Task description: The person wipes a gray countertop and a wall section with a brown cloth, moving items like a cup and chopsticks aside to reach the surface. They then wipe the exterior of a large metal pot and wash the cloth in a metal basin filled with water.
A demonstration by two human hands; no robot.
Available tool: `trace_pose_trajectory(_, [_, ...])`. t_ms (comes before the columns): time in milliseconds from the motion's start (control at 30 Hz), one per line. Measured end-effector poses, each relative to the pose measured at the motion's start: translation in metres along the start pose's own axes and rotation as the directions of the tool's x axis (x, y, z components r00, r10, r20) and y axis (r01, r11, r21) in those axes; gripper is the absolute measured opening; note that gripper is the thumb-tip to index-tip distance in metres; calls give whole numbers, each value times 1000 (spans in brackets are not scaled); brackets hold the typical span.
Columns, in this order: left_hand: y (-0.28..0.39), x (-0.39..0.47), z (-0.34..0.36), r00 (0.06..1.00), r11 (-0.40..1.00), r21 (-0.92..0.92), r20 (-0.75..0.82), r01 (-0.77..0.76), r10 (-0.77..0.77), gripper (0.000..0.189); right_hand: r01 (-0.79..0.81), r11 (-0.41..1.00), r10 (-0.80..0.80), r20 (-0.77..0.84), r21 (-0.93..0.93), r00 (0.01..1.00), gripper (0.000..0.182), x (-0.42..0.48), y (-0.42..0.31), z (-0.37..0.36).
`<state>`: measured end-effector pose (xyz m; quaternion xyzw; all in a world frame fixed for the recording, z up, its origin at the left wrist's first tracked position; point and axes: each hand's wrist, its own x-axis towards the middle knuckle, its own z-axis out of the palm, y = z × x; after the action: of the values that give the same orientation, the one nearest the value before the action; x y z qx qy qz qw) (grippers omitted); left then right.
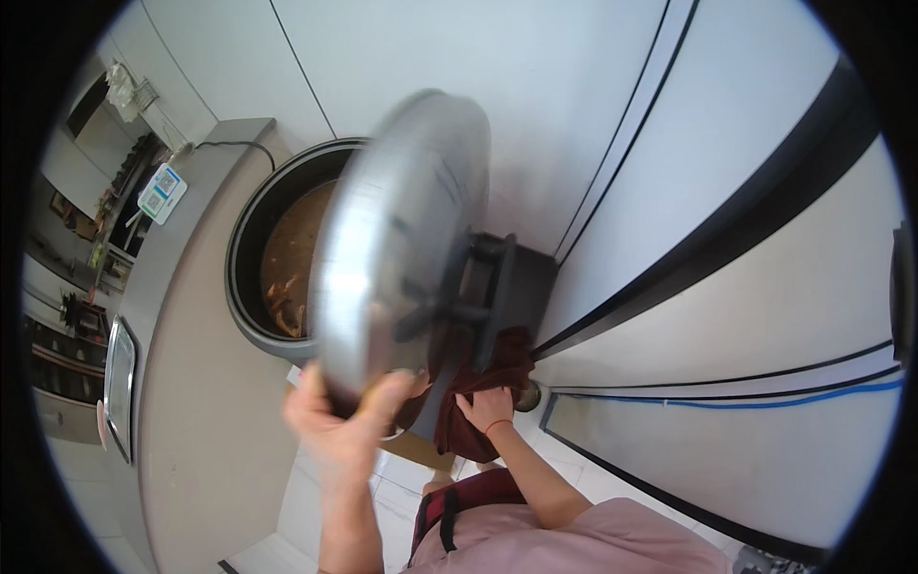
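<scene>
My left hand (341, 423) grips the lower rim of a round metal lid (348, 265), thumb on one face and fingers on the other. The lid is tilted nearly on edge and blurred, with its black handle (488, 305) facing right. Behind it stands a large dark pot (247, 301), partly covered from view. Brown broth (294, 237) fills part of the pot, with pieces of food at the near side. My right hand (490, 410) is on a dark red cloth (466, 434), its fingers in the folds. The cloth lies by a dark stand or box (538, 276).
A beige partition with a grey ledge (215, 154) curves along the left. On it are a card stand with printed codes (163, 192) and a metal tray (120, 387). A black cable (240, 143) runs towards the pot. White panels (574, 107) close off the back and right.
</scene>
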<state>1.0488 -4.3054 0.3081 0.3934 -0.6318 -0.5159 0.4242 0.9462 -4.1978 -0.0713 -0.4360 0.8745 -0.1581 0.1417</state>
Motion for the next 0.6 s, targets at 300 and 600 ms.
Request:
trace_pose_trajectory(300, [-21,100,-132,958,729,-670,-279,-144,-67,46,-28,999,31,-70,41,997,67,26,-5,-11])
trace_pose_trajectory(600, [-120,177,-178,751,517,-849,-411,-108,-517,50,-36,999,42,-184,39,982,55,81,-1,6])
